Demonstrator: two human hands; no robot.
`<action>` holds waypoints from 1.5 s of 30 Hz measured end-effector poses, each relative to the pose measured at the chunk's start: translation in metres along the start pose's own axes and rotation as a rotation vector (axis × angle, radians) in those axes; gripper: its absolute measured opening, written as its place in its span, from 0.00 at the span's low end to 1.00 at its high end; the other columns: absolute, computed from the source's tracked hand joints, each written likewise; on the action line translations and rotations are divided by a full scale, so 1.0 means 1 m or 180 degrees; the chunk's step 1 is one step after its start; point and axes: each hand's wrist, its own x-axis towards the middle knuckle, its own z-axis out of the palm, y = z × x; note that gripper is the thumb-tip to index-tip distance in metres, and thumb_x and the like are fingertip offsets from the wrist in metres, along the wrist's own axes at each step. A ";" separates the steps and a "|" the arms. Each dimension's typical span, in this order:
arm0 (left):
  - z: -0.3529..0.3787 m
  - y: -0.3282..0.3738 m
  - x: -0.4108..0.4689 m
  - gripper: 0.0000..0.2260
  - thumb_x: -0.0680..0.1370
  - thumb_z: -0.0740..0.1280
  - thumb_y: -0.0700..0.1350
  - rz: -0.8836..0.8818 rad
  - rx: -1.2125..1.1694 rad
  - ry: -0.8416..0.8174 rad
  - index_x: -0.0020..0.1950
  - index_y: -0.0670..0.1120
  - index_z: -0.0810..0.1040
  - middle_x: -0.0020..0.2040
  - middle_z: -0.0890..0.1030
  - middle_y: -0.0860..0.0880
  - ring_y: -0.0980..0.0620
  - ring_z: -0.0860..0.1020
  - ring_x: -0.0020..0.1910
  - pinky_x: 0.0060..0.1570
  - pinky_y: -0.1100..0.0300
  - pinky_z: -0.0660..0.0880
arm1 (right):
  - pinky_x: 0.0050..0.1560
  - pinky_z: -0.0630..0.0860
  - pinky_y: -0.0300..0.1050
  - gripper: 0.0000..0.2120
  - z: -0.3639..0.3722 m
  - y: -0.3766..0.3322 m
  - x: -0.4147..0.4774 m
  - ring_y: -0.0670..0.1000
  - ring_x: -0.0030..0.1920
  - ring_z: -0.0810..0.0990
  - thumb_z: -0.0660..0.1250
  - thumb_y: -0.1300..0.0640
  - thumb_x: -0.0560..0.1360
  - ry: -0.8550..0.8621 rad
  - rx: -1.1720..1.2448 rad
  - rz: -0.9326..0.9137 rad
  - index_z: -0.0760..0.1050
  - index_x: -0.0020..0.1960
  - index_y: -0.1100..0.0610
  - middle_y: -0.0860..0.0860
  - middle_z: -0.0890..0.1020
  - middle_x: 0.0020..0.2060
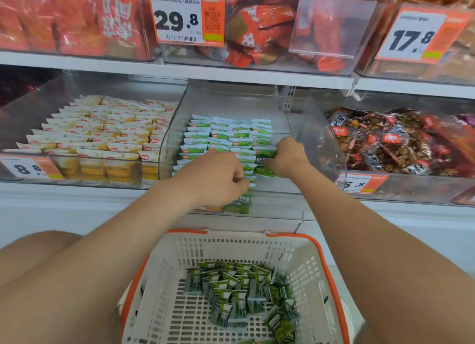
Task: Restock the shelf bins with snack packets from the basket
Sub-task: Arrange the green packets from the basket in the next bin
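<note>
A clear shelf bin (177, 127) in the middle holds neat rows of green snack packets (226, 135). My left hand (216, 179) sits at the front of those rows, fingers curled on a stack of green packets (239, 202) that hangs over the bin's front edge. My right hand (288, 158) is inside the bin at the right row, gripping a green packet (264, 163). Below, a white basket with orange rim (321, 256) holds a loose heap of several green packets (241, 292).
The bin to the left holds yellow-white packets (102, 130) with an 8.8 price tag (28, 167). The right bin holds dark brown packets (390, 143). An upper shelf carries red packets (259, 30) and price tags 29.8 and 17.8. A clear divider wall (316, 138) stands beside my right hand.
</note>
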 end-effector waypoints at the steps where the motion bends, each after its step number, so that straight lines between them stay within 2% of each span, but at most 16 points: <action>1: 0.001 0.000 0.001 0.17 0.81 0.66 0.49 0.0021 0.0009 -0.0003 0.37 0.39 0.78 0.33 0.79 0.38 0.43 0.78 0.35 0.35 0.66 0.67 | 0.29 0.64 0.42 0.20 -0.001 -0.002 0.000 0.59 0.46 0.77 0.76 0.48 0.75 0.0027 -0.0013 0.0006 0.69 0.49 0.60 0.57 0.75 0.45; 4: 0.002 -0.002 0.004 0.17 0.80 0.66 0.49 0.0130 0.0091 0.0060 0.36 0.40 0.78 0.33 0.78 0.38 0.41 0.78 0.34 0.39 0.48 0.79 | 0.40 0.76 0.47 0.25 -0.004 -0.002 -0.003 0.58 0.45 0.76 0.79 0.47 0.72 0.0361 -0.0082 0.0061 0.68 0.50 0.59 0.56 0.73 0.46; 6: 0.004 -0.003 0.006 0.17 0.79 0.66 0.50 0.0164 0.0112 0.0078 0.35 0.40 0.77 0.33 0.79 0.38 0.40 0.79 0.35 0.41 0.44 0.80 | 0.38 0.80 0.47 0.23 -0.004 -0.002 -0.003 0.58 0.41 0.82 0.80 0.46 0.71 0.0436 -0.0064 0.0073 0.70 0.46 0.60 0.56 0.81 0.42; 9: 0.005 -0.004 0.005 0.18 0.79 0.65 0.50 0.0186 0.0165 0.0125 0.35 0.40 0.76 0.33 0.78 0.38 0.40 0.78 0.33 0.40 0.44 0.80 | 0.27 0.74 0.38 0.16 -0.004 -0.004 -0.002 0.52 0.30 0.82 0.75 0.52 0.74 -0.0049 -0.0064 0.0004 0.70 0.39 0.58 0.56 0.81 0.33; 13: 0.009 -0.007 0.001 0.20 0.80 0.64 0.51 0.0190 0.0216 0.0247 0.33 0.42 0.73 0.30 0.75 0.39 0.47 0.71 0.28 0.36 0.44 0.78 | 0.41 0.83 0.51 0.03 -0.012 -0.004 -0.008 0.57 0.39 0.82 0.65 0.64 0.74 -0.0969 0.0061 -0.0181 0.75 0.42 0.62 0.64 0.85 0.44; 15: 0.011 -0.004 -0.005 0.16 0.80 0.64 0.52 0.0235 0.0310 0.0452 0.35 0.46 0.76 0.32 0.76 0.47 0.48 0.76 0.34 0.37 0.46 0.79 | 0.45 0.84 0.54 0.07 -0.019 -0.003 -0.019 0.58 0.40 0.83 0.63 0.62 0.78 -0.1161 0.0039 -0.0300 0.75 0.44 0.64 0.62 0.84 0.44; 18: 0.008 0.011 -0.021 0.06 0.80 0.66 0.52 0.0347 0.0455 0.1118 0.45 0.52 0.78 0.42 0.77 0.54 0.51 0.75 0.44 0.41 0.52 0.76 | 0.35 0.76 0.47 0.12 -0.031 -0.006 -0.043 0.60 0.38 0.77 0.61 0.61 0.80 -0.0637 -0.0105 -0.0503 0.69 0.37 0.63 0.59 0.77 0.35; 21: 0.009 0.020 -0.043 0.09 0.79 0.65 0.55 0.0357 0.0558 0.1388 0.40 0.54 0.74 0.31 0.74 0.56 0.54 0.72 0.32 0.33 0.55 0.72 | 0.46 0.81 0.56 0.10 -0.043 -0.010 -0.079 0.65 0.42 0.81 0.62 0.61 0.77 0.0358 0.0166 -0.0856 0.79 0.49 0.66 0.61 0.83 0.39; 24: 0.033 0.017 -0.059 0.17 0.78 0.65 0.56 0.0274 0.0685 0.0696 0.33 0.48 0.72 0.26 0.73 0.51 0.50 0.74 0.30 0.29 0.57 0.70 | 0.46 0.82 0.53 0.07 -0.052 -0.013 -0.133 0.58 0.35 0.79 0.62 0.55 0.71 0.0828 0.0497 -0.1169 0.79 0.43 0.52 0.51 0.81 0.30; 29: 0.101 -0.006 -0.064 0.11 0.82 0.61 0.52 -0.0055 0.1102 -0.0767 0.43 0.48 0.77 0.40 0.79 0.49 0.46 0.78 0.40 0.36 0.54 0.75 | 0.40 0.81 0.49 0.07 -0.024 -0.005 -0.194 0.57 0.42 0.80 0.66 0.53 0.71 -0.0257 -0.0398 -0.1407 0.79 0.45 0.54 0.52 0.80 0.38; 32: 0.152 -0.035 -0.057 0.12 0.82 0.60 0.45 -0.0383 0.0987 -0.1451 0.40 0.46 0.75 0.40 0.78 0.47 0.46 0.77 0.39 0.39 0.51 0.75 | 0.39 0.71 0.48 0.07 0.000 0.004 -0.203 0.56 0.40 0.71 0.65 0.53 0.78 -0.0864 -0.1086 -0.1687 0.69 0.49 0.55 0.51 0.66 0.38; 35: 0.201 -0.066 -0.052 0.15 0.81 0.61 0.40 -0.0710 0.0800 -0.1860 0.34 0.46 0.67 0.35 0.71 0.46 0.47 0.69 0.33 0.39 0.52 0.70 | 0.30 0.65 0.45 0.04 0.021 0.010 -0.199 0.52 0.35 0.70 0.64 0.56 0.79 -0.1019 -0.1447 -0.1781 0.69 0.52 0.55 0.51 0.66 0.38; 39: 0.269 -0.091 -0.058 0.15 0.80 0.61 0.36 -0.1051 0.0594 -0.2146 0.35 0.46 0.66 0.33 0.65 0.46 0.50 0.62 0.30 0.37 0.53 0.64 | 0.30 0.66 0.46 0.06 0.039 0.016 -0.186 0.51 0.33 0.70 0.66 0.56 0.79 -0.1054 -0.1694 -0.1815 0.71 0.55 0.54 0.51 0.69 0.39; 42: 0.315 -0.093 -0.071 0.06 0.81 0.62 0.34 -0.1205 0.0476 -0.2349 0.50 0.43 0.75 0.44 0.72 0.46 0.49 0.72 0.38 0.42 0.53 0.70 | 0.29 0.64 0.45 0.08 0.045 0.017 -0.177 0.50 0.33 0.70 0.66 0.57 0.79 -0.1197 -0.1802 -0.1811 0.73 0.57 0.54 0.51 0.69 0.39; 44: 0.341 -0.097 -0.077 0.15 0.82 0.61 0.33 -0.1128 0.0351 -0.2366 0.69 0.40 0.73 0.60 0.73 0.43 0.44 0.77 0.56 0.52 0.54 0.74 | 0.29 0.64 0.44 0.05 0.050 0.018 -0.173 0.50 0.33 0.70 0.66 0.59 0.79 -0.1229 -0.1875 -0.1784 0.71 0.53 0.54 0.50 0.69 0.39; 45: 0.351 -0.099 -0.080 0.21 0.82 0.62 0.33 -0.1104 0.0341 -0.2345 0.75 0.41 0.67 0.71 0.67 0.41 0.42 0.76 0.63 0.58 0.52 0.76 | 0.30 0.65 0.45 0.05 0.053 0.018 -0.171 0.50 0.33 0.70 0.65 0.60 0.79 -0.1235 -0.1895 -0.1780 0.70 0.51 0.54 0.50 0.69 0.39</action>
